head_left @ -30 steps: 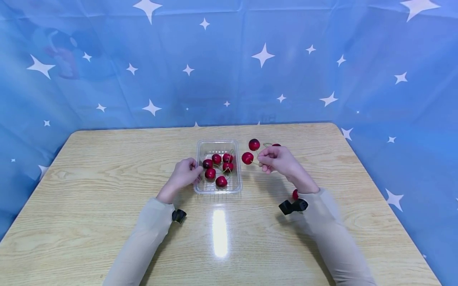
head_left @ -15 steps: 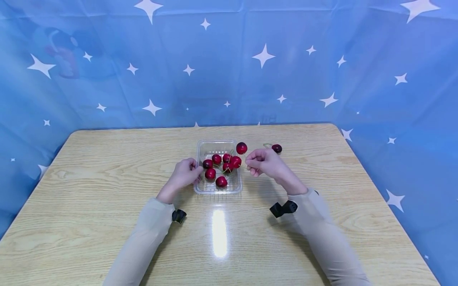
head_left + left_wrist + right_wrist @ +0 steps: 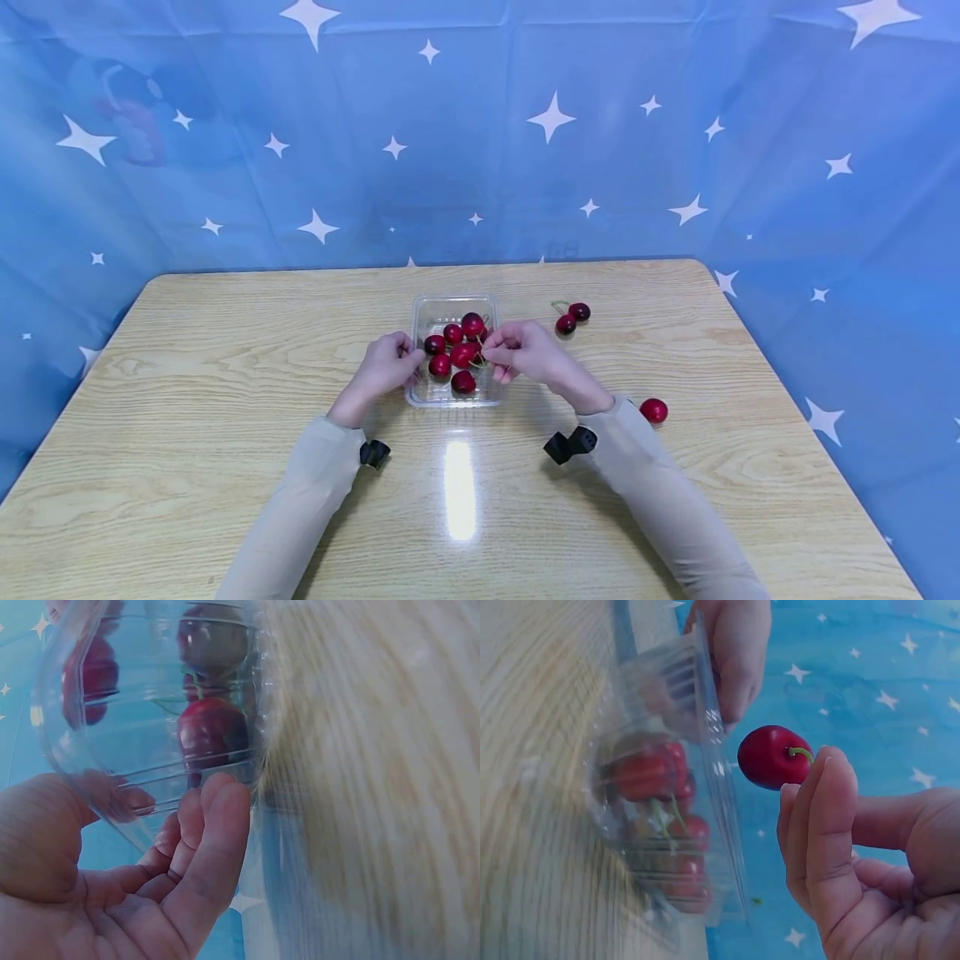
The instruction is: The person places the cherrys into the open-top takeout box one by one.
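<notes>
Head view: left hand [image 3: 386, 364] grips clear container [image 3: 456, 403]; right hand [image 3: 534, 354] pinches cherry [image 3: 769, 759] by stem [image 3: 801, 751]; faint backdrop lettering [image 3: 561, 249], apparently illegible.

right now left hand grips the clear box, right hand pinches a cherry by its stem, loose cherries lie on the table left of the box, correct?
No, the loose cherries lie right of the clear box, as the head view shows. The left hand and right hand are as you say.
</notes>
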Action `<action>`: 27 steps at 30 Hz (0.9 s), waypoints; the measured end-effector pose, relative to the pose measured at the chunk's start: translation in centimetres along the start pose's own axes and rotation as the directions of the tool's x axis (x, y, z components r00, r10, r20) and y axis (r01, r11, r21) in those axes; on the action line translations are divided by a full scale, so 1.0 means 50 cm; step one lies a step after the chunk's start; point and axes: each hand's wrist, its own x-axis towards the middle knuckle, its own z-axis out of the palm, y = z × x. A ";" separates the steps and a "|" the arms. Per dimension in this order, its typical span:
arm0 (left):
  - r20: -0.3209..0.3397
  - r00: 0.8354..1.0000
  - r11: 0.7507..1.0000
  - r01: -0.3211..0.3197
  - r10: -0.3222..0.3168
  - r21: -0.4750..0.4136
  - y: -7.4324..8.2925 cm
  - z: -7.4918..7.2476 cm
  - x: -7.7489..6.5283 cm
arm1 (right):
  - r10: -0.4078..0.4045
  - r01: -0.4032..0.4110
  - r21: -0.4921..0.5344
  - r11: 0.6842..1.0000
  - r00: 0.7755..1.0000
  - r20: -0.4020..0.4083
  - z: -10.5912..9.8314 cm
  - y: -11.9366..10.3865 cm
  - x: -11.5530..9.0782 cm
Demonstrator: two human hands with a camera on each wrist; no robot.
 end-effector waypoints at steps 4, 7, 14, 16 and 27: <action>-0.005 1.000 1.000 0.005 -0.005 0.004 0.000 -0.001 0.000 | -0.014 0.014 -0.029 0.999 1.000 0.021 0.014 0.000 0.004; -0.002 1.000 1.000 -0.001 0.001 0.007 0.000 -0.001 0.000 | -0.025 0.027 -0.047 0.999 0.999 0.038 0.023 0.001 0.008; -0.002 1.000 1.000 -0.001 0.001 0.010 0.000 -0.001 0.001 | -0.043 0.051 -0.117 0.992 0.997 0.068 0.039 0.005 0.018; -0.004 1.000 1.000 -0.004 0.004 0.012 -0.001 -0.001 0.001 | -0.037 0.047 -0.140 0.989 0.997 0.072 0.044 0.003 0.021; 0.002 1.000 1.000 -0.011 0.011 0.013 0.002 -0.001 0.001 | 0.007 0.020 -0.247 0.969 0.994 0.107 0.066 -0.006 0.033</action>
